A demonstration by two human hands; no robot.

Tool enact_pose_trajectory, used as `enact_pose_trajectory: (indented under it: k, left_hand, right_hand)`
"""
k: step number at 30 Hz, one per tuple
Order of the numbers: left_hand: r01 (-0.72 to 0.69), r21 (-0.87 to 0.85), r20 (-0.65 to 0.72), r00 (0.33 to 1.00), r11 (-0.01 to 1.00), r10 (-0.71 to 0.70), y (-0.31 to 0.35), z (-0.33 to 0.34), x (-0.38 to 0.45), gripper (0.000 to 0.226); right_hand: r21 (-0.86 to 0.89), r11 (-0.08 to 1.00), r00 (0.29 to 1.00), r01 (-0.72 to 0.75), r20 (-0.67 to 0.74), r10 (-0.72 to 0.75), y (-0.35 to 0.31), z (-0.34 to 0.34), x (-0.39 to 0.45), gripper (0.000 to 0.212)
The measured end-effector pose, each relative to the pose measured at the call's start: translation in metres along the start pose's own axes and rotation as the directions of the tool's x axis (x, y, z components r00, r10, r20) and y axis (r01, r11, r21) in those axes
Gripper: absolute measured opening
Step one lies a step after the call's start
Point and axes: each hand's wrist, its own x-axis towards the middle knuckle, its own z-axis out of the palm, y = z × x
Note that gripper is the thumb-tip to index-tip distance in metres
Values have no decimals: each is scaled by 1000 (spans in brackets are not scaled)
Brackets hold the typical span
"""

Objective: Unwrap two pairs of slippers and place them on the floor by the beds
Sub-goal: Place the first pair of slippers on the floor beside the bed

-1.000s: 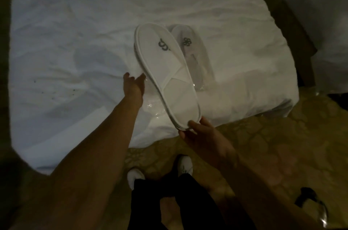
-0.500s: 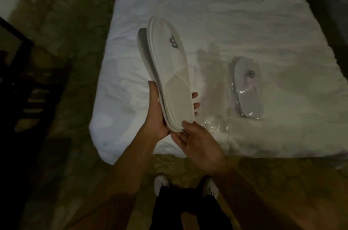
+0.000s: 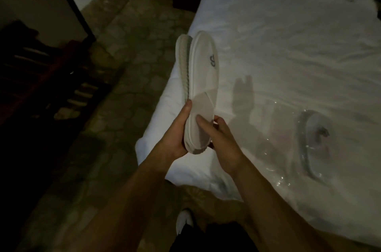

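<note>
You've got the unwrapped pair of slippers [image 3: 201,86] up in the air, right over the near left corner of the bed [image 3: 288,45], and both your hands are on it. Your left hand [image 3: 175,134] is wrapped around the toe end from the left, thumb running up along the edge, gripping the two slippers stacked together. Your right hand [image 3: 221,134] comes in from the right, one finger laid across the cross-band of the front slipper, the rest curled behind the toe, so it's holding on too. The pair stands nearly upright, heels pointing away from you, the front slipper showing its white insole with a dark logo near the heel, the back one peeking out on the left with its ribbed sole edge. Over to your right, lying flat on the white sheet and well apart from your hands, there's the second pair of slippers [image 3: 313,142], still sealed in shiny clear plastic, its logo just readable through the wrap. Between the two pairs, a loose clear wrapper [image 3: 266,148] lies on the sheet, glinting faintly; its outline is hard to make out. Below, the patterned floor [image 3: 123,66] runs along the left side of the bed, and your white shoe [image 3: 184,220] shows by the bed's edge. It's dim, so the dark furniture on the far left is unclear.
</note>
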Motion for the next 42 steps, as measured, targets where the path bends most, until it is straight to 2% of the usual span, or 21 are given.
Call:
enact_pose_trajectory:
  k: [4, 7, 10, 11, 13, 15, 17, 19, 22, 24, 28, 31, 34, 38, 42]
  left_hand:
    - [-93, 116, -59, 993, 989, 100, 22, -22, -18, 57]
    - [-153, 284, -131, 972, 947, 196, 37, -35, -21, 58]
    - [-161, 438, -227, 932, 884, 282, 54, -51, -19, 57]
    - [-153, 437, -254, 924, 886, 285, 62, -56, -20, 62]
    - [-119, 354, -330, 912, 928, 243, 78, -68, -18, 87]
    - [-196, 344, -417, 845, 918, 336, 96, -83, -14, 92]
    - [-261, 404, -512, 729, 876, 454, 118, -98, -10, 77]
    - [-251, 451, -580, 647, 857, 495, 143, -109, -10, 70]
    - [-183, 449, -680, 566, 875, 467, 178, -134, -9, 63]
    - [-142, 373, -745, 544, 917, 387, 203, -156, -8, 55]
    - [-67, 369, -753, 563, 927, 341, 244, -189, -11, 44]
    - [-184, 373, -630, 670, 909, 394, 261, -198, -14, 31]
    - [-278, 345, -544, 719, 896, 433, 271, -202, -16, 9]
    - [-300, 334, -458, 777, 894, 431, 278, -208, -17, 31]
    - [-276, 480, -432, 752, 833, 498, 284, -225, -16, 45]
  right_hand:
    - [-22, 999, 999, 28, 18, -27, 4, 41, 17, 102]
    - [-36, 999, 998, -5, 58, 7, 8, 63, 32, 89]
    - [-38, 999, 1000, 24, -1, -24, 0, 84, 47, 79]
    - [-42, 998, 998, 51, -40, -53, -6, 92, 52, 80]
    - [-72, 993, 988, 98, -111, -106, -18, 111, 61, 87]
    - [-92, 985, 980, 145, -121, -156, -26, 130, 73, 90]
    - [-60, 981, 975, 187, -108, -193, -33, 149, 89, 88]
    - [-10, 981, 975, 194, -106, -194, -42, 168, 105, 83]
    - [55, 975, 971, 213, -125, -205, -50, 191, 125, 76]
    - [86, 970, 967, 226, -144, -212, -54, 204, 137, 71]
    - [86, 967, 964, 240, -143, -226, -64, 237, 158, 69]
    - [31, 975, 965, 222, -148, -215, -68, 262, 164, 71]
    - [48, 986, 982, 162, -107, -156, -71, 279, 164, 68]
    - [16, 995, 985, 103, -138, -99, -69, 296, 170, 65]
    - [-139, 990, 994, 21, -100, -35, -63, 315, 178, 68]
